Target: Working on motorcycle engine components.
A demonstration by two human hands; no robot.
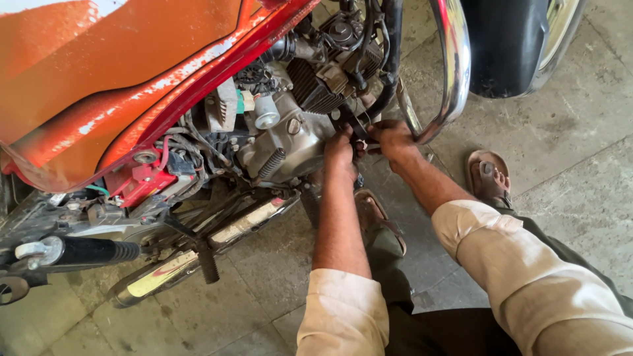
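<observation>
Now | left hand [340, 150] curled against engine [300, 132] | right hand [390, 138] gripping dark part [359, 129], between hands

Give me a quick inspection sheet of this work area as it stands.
Surface: grey concrete slab floor, dusty.
Job's things: motorcycle engine, silver casing, dark finned cylinder; a dark strap-like part between the hands.
Clutter: nothing seen loose on the floor.
Grips: left hand at the engine casing's front edge; right hand beside it, by the chrome guard bar; what each pinches is unclear.
Cables: black hoses and wires above the engine.
Surroundings: orange tank, front tyre, footpeg, sandals.
</observation>
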